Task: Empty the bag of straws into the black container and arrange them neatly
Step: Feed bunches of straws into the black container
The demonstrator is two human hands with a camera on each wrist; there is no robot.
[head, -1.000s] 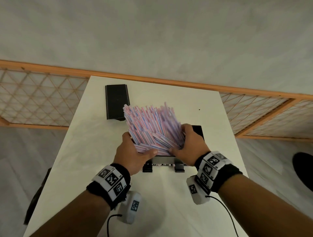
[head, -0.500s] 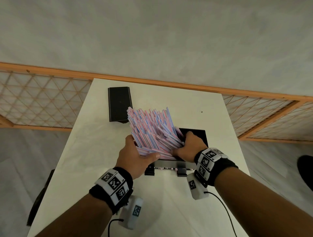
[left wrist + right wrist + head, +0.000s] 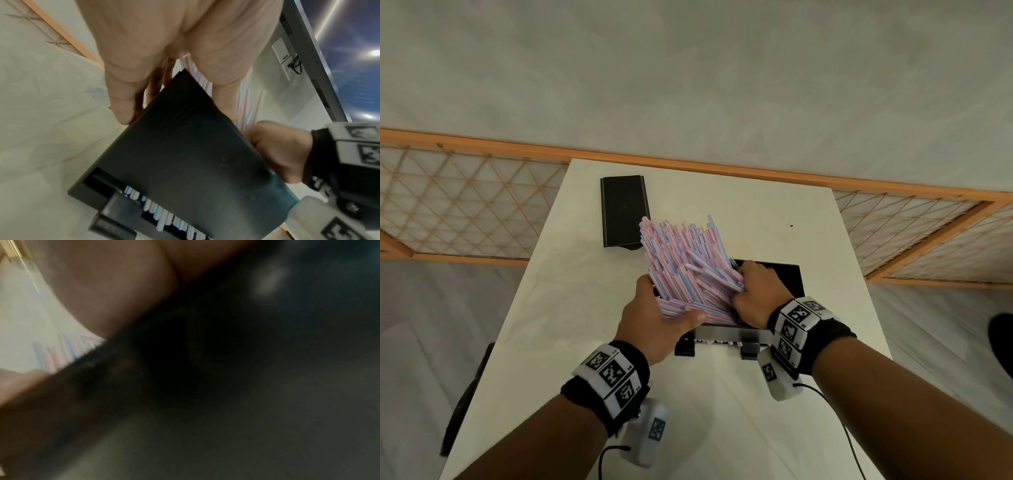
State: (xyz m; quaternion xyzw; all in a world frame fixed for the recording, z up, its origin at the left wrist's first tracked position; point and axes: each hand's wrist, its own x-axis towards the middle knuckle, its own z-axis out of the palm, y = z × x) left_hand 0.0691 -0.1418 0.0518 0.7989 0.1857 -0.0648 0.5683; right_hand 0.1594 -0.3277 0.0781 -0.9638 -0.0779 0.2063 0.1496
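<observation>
A thick bundle of pink, blue and white striped straws stands tilted in the black container near the table's middle. It fans upward and leans left. My left hand grips the bundle's near left side, thumb across the front and fingers down the container's left end. My right hand curls into the straws on the right, inside the box. The left wrist view shows the container's front wall with straw ends in its bottom slot. The right wrist view is dark and blurred.
The black lid lies flat at the back left of the white table. An orange-framed lattice rail runs behind the table's far edge. The table drops off close on both sides.
The wide fan of straws has drawn together and sunk lower into the container. My right hand has gone down and left into the box, and the left hand has shifted slightly.
</observation>
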